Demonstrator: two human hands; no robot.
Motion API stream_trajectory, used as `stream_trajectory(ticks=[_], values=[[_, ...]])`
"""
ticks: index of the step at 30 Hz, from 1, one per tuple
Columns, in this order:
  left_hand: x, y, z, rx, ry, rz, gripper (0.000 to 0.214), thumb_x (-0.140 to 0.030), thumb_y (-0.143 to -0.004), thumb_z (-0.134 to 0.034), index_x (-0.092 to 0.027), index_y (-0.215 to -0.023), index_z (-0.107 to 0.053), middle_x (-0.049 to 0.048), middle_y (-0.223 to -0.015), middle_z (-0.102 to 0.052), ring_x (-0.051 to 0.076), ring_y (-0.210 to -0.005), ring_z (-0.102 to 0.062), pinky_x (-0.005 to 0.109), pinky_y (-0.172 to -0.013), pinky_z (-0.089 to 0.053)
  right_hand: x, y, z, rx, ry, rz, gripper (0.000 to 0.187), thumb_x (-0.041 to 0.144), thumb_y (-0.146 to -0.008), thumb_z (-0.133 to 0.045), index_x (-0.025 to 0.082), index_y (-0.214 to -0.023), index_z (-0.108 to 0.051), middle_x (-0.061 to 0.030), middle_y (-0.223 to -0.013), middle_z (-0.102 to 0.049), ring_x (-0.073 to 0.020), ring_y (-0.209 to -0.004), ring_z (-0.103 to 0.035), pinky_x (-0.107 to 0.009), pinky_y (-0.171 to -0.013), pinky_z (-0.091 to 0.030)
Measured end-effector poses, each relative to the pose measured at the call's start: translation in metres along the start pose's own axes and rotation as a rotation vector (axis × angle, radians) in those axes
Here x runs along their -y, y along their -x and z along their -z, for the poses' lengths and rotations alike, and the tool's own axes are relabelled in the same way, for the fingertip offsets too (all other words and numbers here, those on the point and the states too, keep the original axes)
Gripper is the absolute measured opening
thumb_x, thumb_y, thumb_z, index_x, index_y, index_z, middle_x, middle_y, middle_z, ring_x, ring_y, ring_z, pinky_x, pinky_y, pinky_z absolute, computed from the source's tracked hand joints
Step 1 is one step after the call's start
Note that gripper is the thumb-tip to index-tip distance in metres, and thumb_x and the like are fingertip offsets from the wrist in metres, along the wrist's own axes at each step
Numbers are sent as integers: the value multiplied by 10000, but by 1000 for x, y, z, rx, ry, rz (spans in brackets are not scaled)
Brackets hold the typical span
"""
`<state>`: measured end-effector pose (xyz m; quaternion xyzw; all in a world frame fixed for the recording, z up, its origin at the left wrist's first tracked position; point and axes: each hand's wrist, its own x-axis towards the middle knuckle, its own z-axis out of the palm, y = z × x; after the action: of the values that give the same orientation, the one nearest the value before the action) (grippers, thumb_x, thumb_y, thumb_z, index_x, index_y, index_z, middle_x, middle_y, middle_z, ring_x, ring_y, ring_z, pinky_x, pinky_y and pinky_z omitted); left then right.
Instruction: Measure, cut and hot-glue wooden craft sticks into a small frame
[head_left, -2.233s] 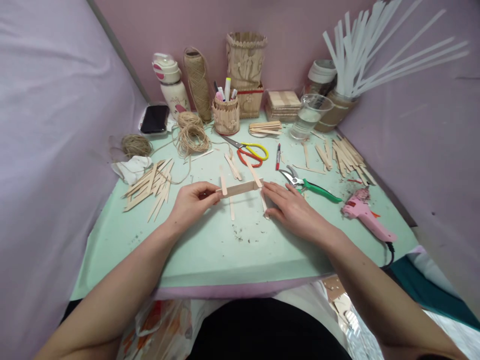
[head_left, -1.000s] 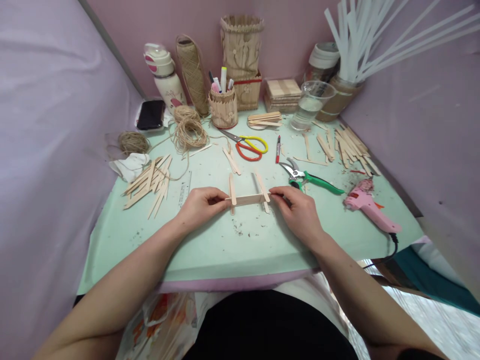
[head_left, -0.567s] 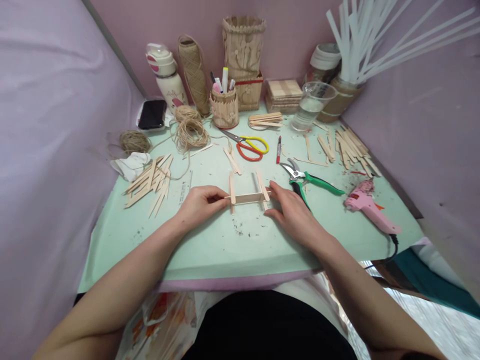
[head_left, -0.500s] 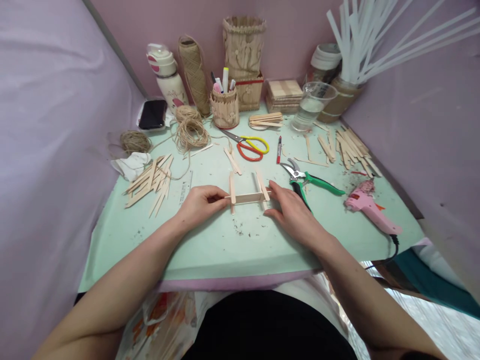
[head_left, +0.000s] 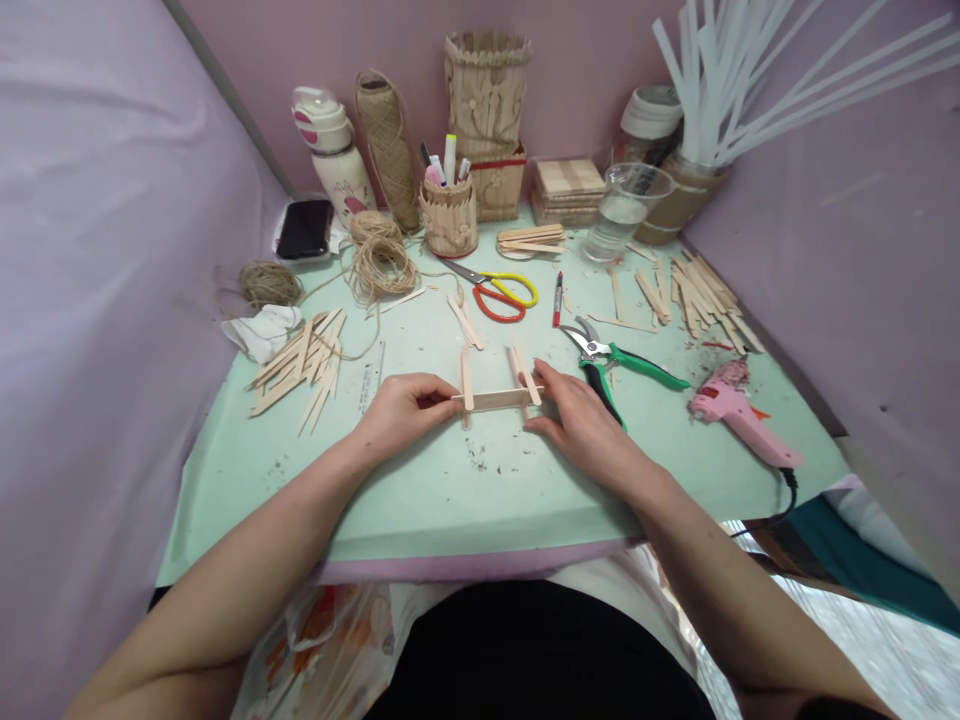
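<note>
A small frame of wooden craft sticks (head_left: 498, 400) stands on the table before me, with a cross stick joining two upright pairs. My left hand (head_left: 409, 405) pinches the cross stick's left end between thumb and fingers. At the frame's other end, my right hand (head_left: 574, 410) has its index finger up by the right pair and its thumb lower down, holding that side between them. Part of the right end is hidden by my fingers. Green-handled pruning shears (head_left: 649, 367) lie just beyond my right hand, and a clear ruler (head_left: 371, 372) lies by my left.
Scissors (head_left: 491, 290) and a red marker (head_left: 558, 300) lie behind the frame. A pink glue gun (head_left: 739, 415) rests at the right. Loose sticks (head_left: 300, 365) are piled at the left, more sticks (head_left: 709, 300) at the right. A water cup (head_left: 619, 225) and twine (head_left: 382, 260) stand farther back.
The frame has shifted very slightly, its right pair now leaning a little differently. Both hands stay at its ends, almost unmoved.
</note>
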<state>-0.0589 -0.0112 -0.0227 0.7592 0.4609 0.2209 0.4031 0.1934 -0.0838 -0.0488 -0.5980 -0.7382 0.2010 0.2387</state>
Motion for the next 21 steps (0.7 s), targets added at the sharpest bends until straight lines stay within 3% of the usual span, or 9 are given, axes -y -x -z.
stream_trajectory(ticks=[8,13,21], values=[[-1,0,0,9,15,10,146,-300,-778,-676,-184,-793,-765,17,-711,-732,120,-628,-619,224,-611,-488,2,0,3,20,-11,-14,721,257,-857,-654,197,-1495,-322,-153,-1409,-577,-330,-1335,-495,-591,-1095,-397],[0,1,0,7,14,15,148,-305,-776,-676,-189,-793,-766,14,-714,-734,122,-632,-623,226,-611,-482,-1,0,2,-56,-33,15,590,268,-893,-600,222,-1443,-393,-125,-1382,-609,-319,-1305,-526,-574,-1066,-415],[-1,1,1,15,2,2,157,-310,-783,-665,-189,-794,-764,17,-704,-731,122,-626,-617,230,-602,-476,1,-1,2,-240,-123,-39,281,219,-921,-518,248,-1195,-570,-43,-998,-776,-256,-989,-699,-462,-911,-502]])
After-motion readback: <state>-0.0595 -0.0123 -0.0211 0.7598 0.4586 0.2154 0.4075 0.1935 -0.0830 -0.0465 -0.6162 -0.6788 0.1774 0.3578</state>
